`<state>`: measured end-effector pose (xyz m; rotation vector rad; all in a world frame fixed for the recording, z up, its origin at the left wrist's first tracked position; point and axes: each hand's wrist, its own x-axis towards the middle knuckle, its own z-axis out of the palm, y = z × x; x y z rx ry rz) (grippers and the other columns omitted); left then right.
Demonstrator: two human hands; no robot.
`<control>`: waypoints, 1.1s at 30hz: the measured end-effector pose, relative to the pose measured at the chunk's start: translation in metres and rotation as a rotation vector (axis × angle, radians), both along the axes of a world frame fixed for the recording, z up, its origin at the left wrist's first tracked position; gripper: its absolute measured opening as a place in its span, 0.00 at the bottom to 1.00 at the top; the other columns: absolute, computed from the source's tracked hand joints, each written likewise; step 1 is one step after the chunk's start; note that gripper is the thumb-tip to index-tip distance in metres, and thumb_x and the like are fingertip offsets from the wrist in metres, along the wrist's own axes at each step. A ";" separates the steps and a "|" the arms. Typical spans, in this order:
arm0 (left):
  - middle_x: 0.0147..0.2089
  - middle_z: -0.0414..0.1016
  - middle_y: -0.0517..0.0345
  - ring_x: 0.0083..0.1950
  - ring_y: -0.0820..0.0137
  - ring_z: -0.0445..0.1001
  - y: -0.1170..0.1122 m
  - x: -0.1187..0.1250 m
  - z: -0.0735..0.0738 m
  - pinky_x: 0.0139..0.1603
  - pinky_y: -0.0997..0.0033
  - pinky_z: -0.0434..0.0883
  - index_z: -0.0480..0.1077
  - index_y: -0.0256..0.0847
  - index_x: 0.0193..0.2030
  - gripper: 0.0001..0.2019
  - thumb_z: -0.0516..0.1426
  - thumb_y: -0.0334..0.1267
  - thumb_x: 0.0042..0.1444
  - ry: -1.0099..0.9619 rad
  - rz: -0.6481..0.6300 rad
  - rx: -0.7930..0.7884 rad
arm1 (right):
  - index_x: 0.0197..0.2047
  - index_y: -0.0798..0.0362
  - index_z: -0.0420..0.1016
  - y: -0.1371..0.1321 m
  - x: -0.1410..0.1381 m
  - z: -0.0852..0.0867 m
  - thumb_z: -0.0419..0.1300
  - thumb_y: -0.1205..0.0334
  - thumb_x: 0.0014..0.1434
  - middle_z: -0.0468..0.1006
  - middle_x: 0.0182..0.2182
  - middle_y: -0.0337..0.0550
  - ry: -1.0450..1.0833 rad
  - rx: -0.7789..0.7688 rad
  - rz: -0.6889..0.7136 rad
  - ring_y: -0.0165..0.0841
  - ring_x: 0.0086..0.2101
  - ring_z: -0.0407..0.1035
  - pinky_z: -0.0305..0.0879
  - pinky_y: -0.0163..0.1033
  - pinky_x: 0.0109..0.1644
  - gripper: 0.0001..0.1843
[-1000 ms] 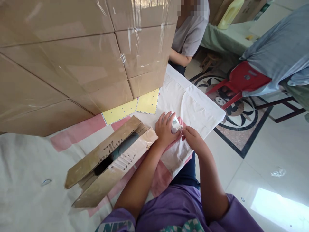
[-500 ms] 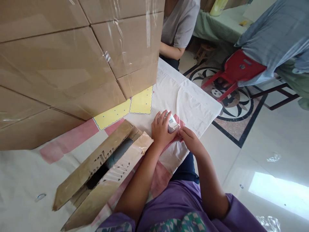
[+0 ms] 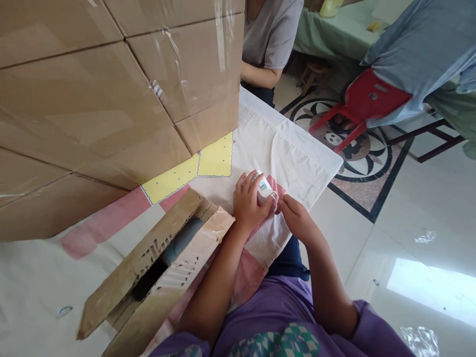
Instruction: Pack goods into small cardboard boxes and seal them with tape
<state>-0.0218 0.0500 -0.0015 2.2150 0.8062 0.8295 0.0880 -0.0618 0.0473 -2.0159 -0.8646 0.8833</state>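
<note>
My left hand (image 3: 248, 202) is wrapped around a small white box (image 3: 265, 188) held just above the cloth-covered table (image 3: 297, 158). My right hand (image 3: 296, 218) pinches the near end of the same box, fingertips pressed together at its flap. Both hands meet at the table's near edge. Just to the left of my left forearm lies an open, worn cardboard carton (image 3: 156, 263) with a dark object inside.
A tall stack of taped cardboard boxes (image 3: 111, 94) fills the left and back. Yellow cards (image 3: 215, 158) lie at its foot. Another person in a grey shirt (image 3: 271, 34) sits beyond the table. A red chair (image 3: 368, 99) stands on the tiled floor at right.
My view has shifted slightly, so everything sits a little lower left. Both hands stay on the small white box in nearly the same grip.
</note>
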 end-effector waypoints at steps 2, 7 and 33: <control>0.72 0.63 0.47 0.74 0.53 0.56 0.000 0.001 -0.001 0.74 0.48 0.55 0.63 0.42 0.66 0.27 0.58 0.45 0.62 -0.004 0.006 0.005 | 0.29 0.49 0.64 0.000 -0.001 0.000 0.49 0.52 0.67 0.72 0.29 0.38 -0.008 -0.024 0.000 0.36 0.35 0.66 0.59 0.42 0.42 0.17; 0.70 0.64 0.47 0.73 0.53 0.56 0.000 0.002 -0.003 0.72 0.47 0.57 0.63 0.43 0.65 0.25 0.57 0.47 0.63 -0.026 0.022 0.007 | 0.30 0.49 0.64 0.001 0.001 -0.010 0.48 0.50 0.67 0.70 0.29 0.38 0.052 -0.057 0.017 0.35 0.33 0.65 0.60 0.43 0.42 0.17; 0.65 0.68 0.47 0.69 0.59 0.61 0.004 0.009 -0.009 0.71 0.51 0.57 0.64 0.45 0.62 0.17 0.54 0.39 0.68 -0.140 0.012 0.005 | 0.25 0.54 0.76 0.002 0.010 -0.023 0.60 0.45 0.59 0.64 0.19 0.35 0.270 0.065 -0.056 0.28 0.24 0.55 0.49 0.38 0.30 0.22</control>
